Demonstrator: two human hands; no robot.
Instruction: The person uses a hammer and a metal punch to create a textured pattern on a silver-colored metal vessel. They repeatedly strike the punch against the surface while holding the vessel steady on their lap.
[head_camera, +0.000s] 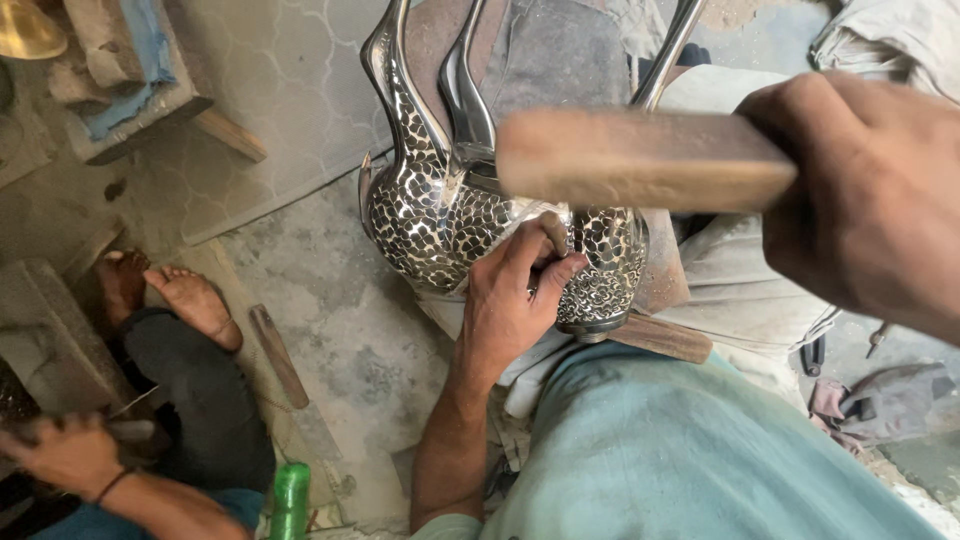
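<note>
on a rough concrete floor (330, 300), the patterned metal kettle (440, 220) rests on the person's lap; left hand (515, 290) pinches a small punch against it, right hand (870, 200) clamped on a wooden mallet (640, 160) just above.

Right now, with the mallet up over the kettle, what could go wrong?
The left hand pinches a small tool against the patterned metal kettle, so a stray blow from the wooden mallet in the right hand could strike the fingers. The kettle rests tilted on the lap and might slip. Another person's bare foot lies close by.
</note>
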